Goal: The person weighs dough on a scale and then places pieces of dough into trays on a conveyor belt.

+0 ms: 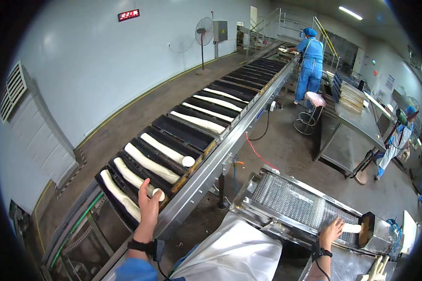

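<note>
My left hand (pixel 148 203) is over a black-trough conveyor, fingers apart, touching the near end of a long white dough-like roll (pixel 129 173). The round end face (pixel 158 194) of white material shows beside its thumb. My right hand (pixel 332 230) is above a metal mesh belt (pixel 286 199), its bent fingers at the left end of a short white roll (pixel 351 228). That roll's other end points at a brown block (pixel 366 228) on a steel housing. How firmly the right fingers grip is hard to see.
The trough conveyor (pixel 192 175) runs diagonally away, several troughs holding white rolls (pixel 197 122). A co-worker in blue (pixel 310 65) stands at its far end. A stool (pixel 309 112), a steel table (pixel 349 136) and another person (pixel 398 140) are at right. A pale glove (pixel 376 269) lies lower right.
</note>
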`<state>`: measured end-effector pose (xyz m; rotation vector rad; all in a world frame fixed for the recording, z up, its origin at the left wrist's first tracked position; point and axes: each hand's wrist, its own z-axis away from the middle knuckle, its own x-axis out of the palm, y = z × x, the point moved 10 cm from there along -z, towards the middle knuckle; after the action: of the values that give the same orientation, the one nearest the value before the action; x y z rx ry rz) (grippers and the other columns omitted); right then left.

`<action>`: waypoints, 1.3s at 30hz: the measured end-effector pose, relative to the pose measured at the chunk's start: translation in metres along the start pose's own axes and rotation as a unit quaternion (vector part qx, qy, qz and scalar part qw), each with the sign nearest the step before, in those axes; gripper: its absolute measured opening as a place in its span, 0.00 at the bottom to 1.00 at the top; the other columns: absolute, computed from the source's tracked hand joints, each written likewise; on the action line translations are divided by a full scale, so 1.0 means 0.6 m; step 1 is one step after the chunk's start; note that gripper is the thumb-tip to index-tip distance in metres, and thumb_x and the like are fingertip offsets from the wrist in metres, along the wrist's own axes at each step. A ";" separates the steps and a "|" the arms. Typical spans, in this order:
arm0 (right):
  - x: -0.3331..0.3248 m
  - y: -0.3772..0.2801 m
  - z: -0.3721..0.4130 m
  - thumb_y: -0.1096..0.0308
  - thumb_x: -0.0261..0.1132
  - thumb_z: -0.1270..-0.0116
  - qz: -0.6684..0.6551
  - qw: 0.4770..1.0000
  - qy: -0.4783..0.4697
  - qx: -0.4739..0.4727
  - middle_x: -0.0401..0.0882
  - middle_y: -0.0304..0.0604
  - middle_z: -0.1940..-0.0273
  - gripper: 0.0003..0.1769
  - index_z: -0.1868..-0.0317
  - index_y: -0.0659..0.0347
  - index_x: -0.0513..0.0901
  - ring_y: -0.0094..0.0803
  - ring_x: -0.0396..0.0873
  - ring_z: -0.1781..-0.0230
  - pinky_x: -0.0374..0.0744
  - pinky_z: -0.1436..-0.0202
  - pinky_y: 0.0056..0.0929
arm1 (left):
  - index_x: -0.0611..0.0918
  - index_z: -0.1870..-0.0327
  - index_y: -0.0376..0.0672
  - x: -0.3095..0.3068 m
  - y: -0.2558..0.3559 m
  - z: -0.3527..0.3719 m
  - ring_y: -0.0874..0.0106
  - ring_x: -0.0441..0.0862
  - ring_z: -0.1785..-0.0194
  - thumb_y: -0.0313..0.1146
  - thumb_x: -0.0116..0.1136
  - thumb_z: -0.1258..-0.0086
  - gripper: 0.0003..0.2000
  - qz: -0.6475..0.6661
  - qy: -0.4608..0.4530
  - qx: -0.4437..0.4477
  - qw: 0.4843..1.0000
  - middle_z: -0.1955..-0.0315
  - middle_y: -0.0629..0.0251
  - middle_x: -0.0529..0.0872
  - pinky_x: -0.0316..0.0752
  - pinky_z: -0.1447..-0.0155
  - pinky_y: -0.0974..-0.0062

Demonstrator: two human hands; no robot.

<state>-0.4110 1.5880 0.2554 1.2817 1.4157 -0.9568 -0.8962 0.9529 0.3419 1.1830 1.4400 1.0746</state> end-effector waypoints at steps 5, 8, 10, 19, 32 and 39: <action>0.014 0.000 -0.012 0.71 0.56 0.35 -0.019 0.997 -0.067 -0.036 0.57 0.49 0.24 0.36 0.25 0.55 0.62 0.46 0.50 0.21 0.63 0.30 0.62 | 0.80 0.43 0.36 -0.045 -0.113 -0.051 0.70 0.76 0.41 0.12 0.52 0.42 0.23 0.182 0.079 -0.100 0.975 0.47 0.59 0.80 0.71 0.38 0.75; 0.007 -0.007 -0.017 0.68 0.58 0.34 -0.001 0.992 -0.107 -0.071 0.63 0.46 0.28 0.33 0.27 0.55 0.64 0.43 0.55 0.24 0.67 0.33 0.62 | 0.80 0.47 0.37 -0.098 -0.112 -0.063 0.70 0.76 0.42 0.06 0.47 0.57 0.31 0.115 0.087 -0.052 0.988 0.49 0.64 0.81 0.69 0.35 0.75; -0.023 -0.025 -0.011 0.68 0.60 0.34 0.088 0.979 -0.147 -0.113 0.70 0.43 0.34 0.32 0.29 0.57 0.67 0.41 0.64 0.28 0.70 0.37 0.62 | 0.81 0.48 0.38 -0.112 -0.092 -0.064 0.62 0.76 0.40 0.06 0.47 0.59 0.32 -0.082 0.021 0.029 0.996 0.49 0.61 0.81 0.67 0.31 0.70; 0.016 -0.019 -0.046 0.71 0.73 0.51 0.046 0.979 -0.028 -0.198 0.77 0.56 0.44 0.23 0.53 0.65 0.81 0.52 0.75 0.41 0.76 0.39 0.52 | 0.79 0.43 0.43 -0.176 0.000 -0.034 0.57 0.69 0.31 0.11 0.58 0.48 0.28 -0.261 0.090 0.094 0.956 0.39 0.55 0.76 0.61 0.26 0.66; -0.616 -0.423 0.187 0.54 0.80 0.52 -0.775 0.503 -0.242 -0.296 0.79 0.44 0.51 0.41 0.42 0.65 0.73 0.33 0.81 0.49 0.79 0.43 0.34 | 0.66 0.29 0.37 -0.254 -0.152 -0.062 0.57 0.69 0.33 0.18 0.57 0.41 0.34 -0.099 0.181 -0.144 0.968 0.36 0.49 0.71 0.66 0.32 0.67; -0.656 -0.586 0.431 0.84 0.75 0.50 -0.655 0.257 -0.532 -0.470 0.60 0.59 0.26 0.49 0.27 0.67 0.61 0.49 0.58 0.24 0.64 0.25 0.52 | 0.75 0.36 0.41 -0.148 -0.039 0.007 0.70 0.73 0.40 0.17 0.60 0.40 0.28 -0.001 -0.001 -0.052 0.999 0.41 0.63 0.77 0.68 0.36 0.74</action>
<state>-0.7274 1.1991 0.5613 -1.7049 1.0557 -1.0597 -0.8883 0.8618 0.3304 1.1085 1.3662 1.1334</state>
